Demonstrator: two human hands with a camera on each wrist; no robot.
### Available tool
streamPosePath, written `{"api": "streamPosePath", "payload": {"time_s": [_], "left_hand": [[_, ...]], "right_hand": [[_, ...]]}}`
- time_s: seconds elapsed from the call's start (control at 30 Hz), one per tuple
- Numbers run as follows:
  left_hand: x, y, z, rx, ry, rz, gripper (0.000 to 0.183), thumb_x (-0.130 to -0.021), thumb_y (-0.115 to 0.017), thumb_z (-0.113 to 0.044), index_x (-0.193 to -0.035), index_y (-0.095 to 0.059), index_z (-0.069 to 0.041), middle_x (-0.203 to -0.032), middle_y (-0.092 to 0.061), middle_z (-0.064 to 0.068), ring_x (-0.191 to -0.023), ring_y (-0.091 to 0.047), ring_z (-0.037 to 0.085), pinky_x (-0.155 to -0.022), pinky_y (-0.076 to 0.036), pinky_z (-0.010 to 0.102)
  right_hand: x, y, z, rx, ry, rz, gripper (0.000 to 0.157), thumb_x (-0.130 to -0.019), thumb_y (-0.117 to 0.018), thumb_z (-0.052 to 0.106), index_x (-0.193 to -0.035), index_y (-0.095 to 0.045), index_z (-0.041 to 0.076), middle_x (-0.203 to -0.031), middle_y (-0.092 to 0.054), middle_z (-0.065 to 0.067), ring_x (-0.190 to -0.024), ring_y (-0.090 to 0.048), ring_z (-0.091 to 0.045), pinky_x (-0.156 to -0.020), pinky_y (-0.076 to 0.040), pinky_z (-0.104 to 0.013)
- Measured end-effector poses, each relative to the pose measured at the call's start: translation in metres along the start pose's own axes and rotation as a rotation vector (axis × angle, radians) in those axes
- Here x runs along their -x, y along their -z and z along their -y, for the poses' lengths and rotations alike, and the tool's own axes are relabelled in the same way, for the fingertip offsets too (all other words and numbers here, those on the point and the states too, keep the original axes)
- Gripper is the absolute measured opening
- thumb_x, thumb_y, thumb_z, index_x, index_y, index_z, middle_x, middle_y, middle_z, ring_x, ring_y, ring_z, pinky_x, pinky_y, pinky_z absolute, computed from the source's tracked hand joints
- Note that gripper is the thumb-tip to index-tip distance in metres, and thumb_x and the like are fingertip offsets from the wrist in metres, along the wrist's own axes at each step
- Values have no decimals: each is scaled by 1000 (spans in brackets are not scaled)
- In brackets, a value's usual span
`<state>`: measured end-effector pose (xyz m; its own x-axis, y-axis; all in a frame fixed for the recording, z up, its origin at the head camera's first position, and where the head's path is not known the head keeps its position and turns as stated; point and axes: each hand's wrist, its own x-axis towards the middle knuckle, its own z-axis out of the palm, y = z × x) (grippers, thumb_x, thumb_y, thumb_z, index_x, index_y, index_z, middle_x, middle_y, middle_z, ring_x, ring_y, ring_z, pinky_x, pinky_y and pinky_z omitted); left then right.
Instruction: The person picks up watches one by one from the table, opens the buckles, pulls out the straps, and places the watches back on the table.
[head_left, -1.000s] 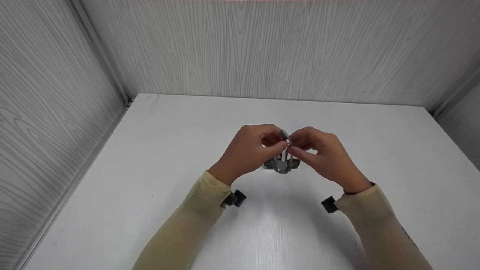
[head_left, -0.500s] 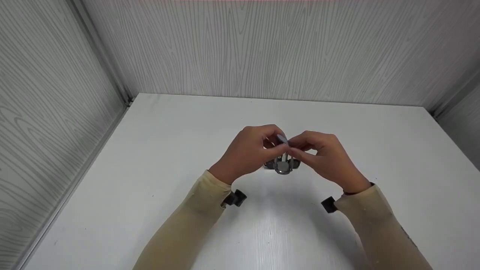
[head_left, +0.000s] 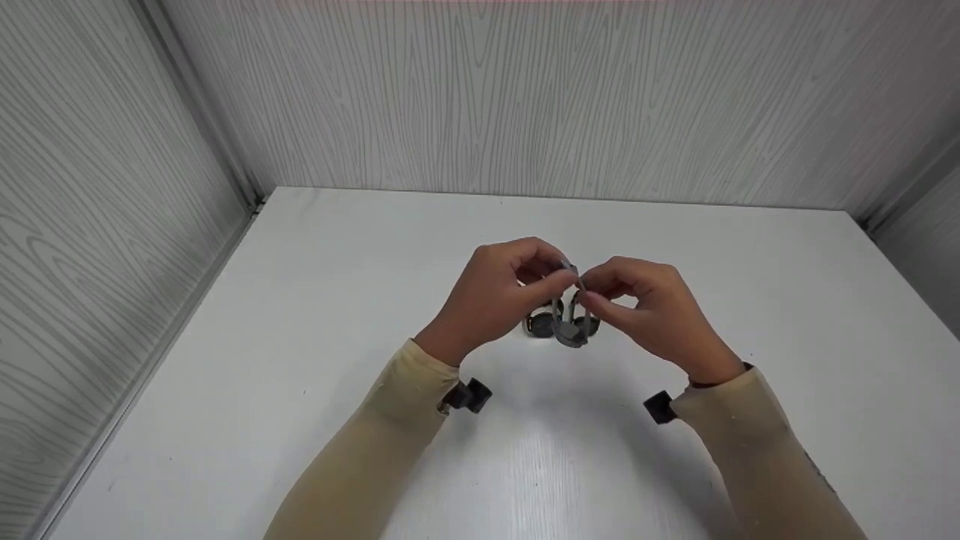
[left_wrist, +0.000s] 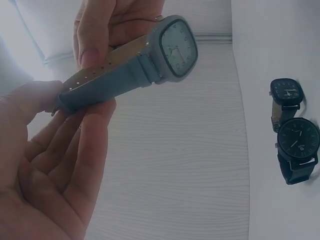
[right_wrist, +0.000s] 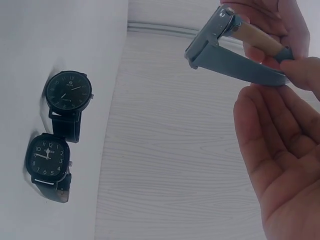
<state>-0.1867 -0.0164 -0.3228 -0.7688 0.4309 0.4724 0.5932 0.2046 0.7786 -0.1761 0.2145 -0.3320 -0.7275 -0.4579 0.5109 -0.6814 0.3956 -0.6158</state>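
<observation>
A grey-blue wristwatch (left_wrist: pixel 177 50) with a rounded-square dial hangs between the two hands above the table. In the left wrist view its strap (left_wrist: pixel 107 90) is bent round into a loop, and punched holes show along the tan inner side. My left hand (head_left: pixel 491 296) pinches the strap at its far end between thumb and fingers. From the other side my right hand (head_left: pixel 652 311) pinches the strap, its thumb tip near the holes. Whether the buckle is fastened is hidden by the fingers.
Beneath the hands, on the white table (head_left: pixel 375 247), lie two black watches: one with a round dial (right_wrist: pixel 68 91), the other with a rounded-square dial (right_wrist: pixel 47 157). Wood-grain panels (head_left: pixel 480 97) stand at the back and both sides.
My left hand has shifted slightly up and away from the right one, so the thumbs are farther apart. The watch's dial has turned a little, and more of the black watches shows beneath.
</observation>
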Motion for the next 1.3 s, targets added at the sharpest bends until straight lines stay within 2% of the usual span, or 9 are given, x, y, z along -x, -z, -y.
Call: {"api": "streamPosePath", "payload": {"time_s": [0.3, 0.53, 0.93, 1.17, 1.3], "left_hand": [[1, -2, 2, -6, -57, -14, 9, -98, -69, -20, -101, -71, -11, -89, -73, -7, -81, -68, 4, -77, -57, 27], [2, -3, 3, -1, -43, 11, 11, -99, -70, -22, -102, -72, -11, -92, -74, -7, -84, -68, 3, -79, -57, 27], [0, -3, 2, -25, -26, 9, 10, -98, -70, -20, -102, -71, -11, -92, -73, -6, -83, -68, 2, -80, -56, 26], [1, -4, 1, -32, -50, -19, 11, -98, -69, -21, -102, -71, -10, -89, -74, -7, -80, -67, 2, -76, -57, 27], [1, 1, 4, 6, -78, -79, 12, -99, -69, -22, -101, -70, -10, -87, -73, -6, -77, -69, 7, -72, -57, 30]], "right_hand": [[1, -1, 1, -29, -27, 24, 16, -99, -70, 11, -115, -73, 13, -105, -75, 8, -92, -72, -13, -85, -57, -26], [1, -2, 1, -7, -28, 15, 14, -98, -72, 10, -112, -75, 12, -102, -75, 8, -88, -72, -12, -80, -57, -24], [2, -1, 0, -6, -35, 12, 15, -96, -73, 11, -111, -76, 15, -98, -75, 5, -85, -69, -14, -76, -56, -24], [2, 2, 2, 6, -37, 18, 15, -97, -72, 11, -111, -75, 12, -98, -75, 6, -85, -69, -14, -77, -56, -23], [1, 3, 1, 16, -44, 10, 12, -97, -71, 7, -109, -74, 8, -98, -75, 5, -83, -72, -15, -78, -57, -22]]}}
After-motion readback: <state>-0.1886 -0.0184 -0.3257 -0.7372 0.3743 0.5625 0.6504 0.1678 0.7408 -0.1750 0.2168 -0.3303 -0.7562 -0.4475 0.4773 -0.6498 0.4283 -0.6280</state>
